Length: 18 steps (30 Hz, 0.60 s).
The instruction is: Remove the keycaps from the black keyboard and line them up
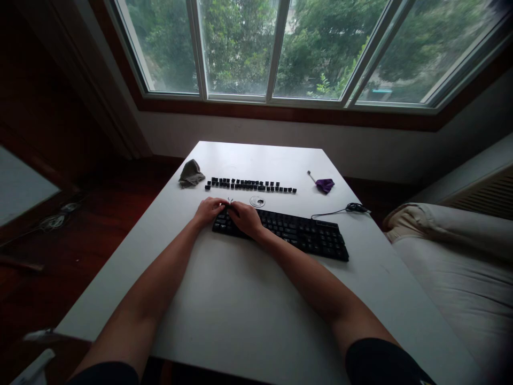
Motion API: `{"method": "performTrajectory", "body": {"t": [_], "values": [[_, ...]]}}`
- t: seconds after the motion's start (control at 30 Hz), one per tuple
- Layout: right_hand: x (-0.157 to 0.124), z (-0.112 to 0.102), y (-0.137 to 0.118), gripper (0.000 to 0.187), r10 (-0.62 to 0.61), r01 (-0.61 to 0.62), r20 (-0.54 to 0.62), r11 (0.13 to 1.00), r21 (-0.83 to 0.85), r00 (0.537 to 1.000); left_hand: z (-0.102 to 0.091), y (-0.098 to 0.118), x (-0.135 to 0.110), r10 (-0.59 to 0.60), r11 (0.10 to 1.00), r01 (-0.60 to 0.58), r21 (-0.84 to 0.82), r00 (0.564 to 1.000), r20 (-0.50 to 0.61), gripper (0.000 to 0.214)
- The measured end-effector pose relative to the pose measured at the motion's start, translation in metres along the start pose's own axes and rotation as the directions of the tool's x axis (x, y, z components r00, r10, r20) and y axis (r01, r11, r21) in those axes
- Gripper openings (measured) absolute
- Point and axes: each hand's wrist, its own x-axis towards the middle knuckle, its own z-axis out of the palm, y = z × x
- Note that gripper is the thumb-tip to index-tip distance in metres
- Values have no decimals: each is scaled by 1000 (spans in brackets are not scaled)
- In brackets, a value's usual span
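A black keyboard (288,229) lies at a slant across the white table. At its far left corner, my left hand (210,210) is closed, fingertips pinched together at the keyboard's edge. Close beside it, my right hand (245,216) curls over the left keys with its fingers closed. Thin wire prongs (231,201), which look like those of a keycap puller, stick up between the two hands. What my left fingertips hold is too small to make out. Beyond the keyboard, several loose black keycaps (250,186) stand in two rough rows.
A small round dish (253,202) sits just behind the keyboard. Grey cloth (191,175) lies far left; a purple cloth (325,185) and a small brush (311,175) lie far right. The bundled cable (356,208) rests near the table's right edge, by a sofa (449,267).
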Motion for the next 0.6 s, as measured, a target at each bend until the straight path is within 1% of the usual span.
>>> {"method": "performTrajectory", "body": {"t": [0.1, 0.2, 0.47, 0.53, 0.6], "values": [[-2, 3, 1, 16, 4, -5, -29, 1000, -27, 1000, 1, -2, 0, 6, 1000, -6, 5, 1000, -6, 30], [-3, 4, 3, 16, -10, 9, -37, 1000, -19, 999, 0, -3, 0, 35, 999, -35, -22, 999, -1, 29], [-7, -2, 2, 20, -52, 56, -44, 995, 86, 998, 0, -6, -4, 82, 996, -84, -35, 996, -41, 25], [-8, -2, 3, 20, -62, 68, -51, 991, 112, 997, 0, -6, -5, 85, 995, -87, -41, 995, -48, 24], [-8, -3, 3, 20, -69, 75, -54, 989, 129, 996, 0, -3, -5, 116, 991, -120, -63, 991, -64, 22]]}}
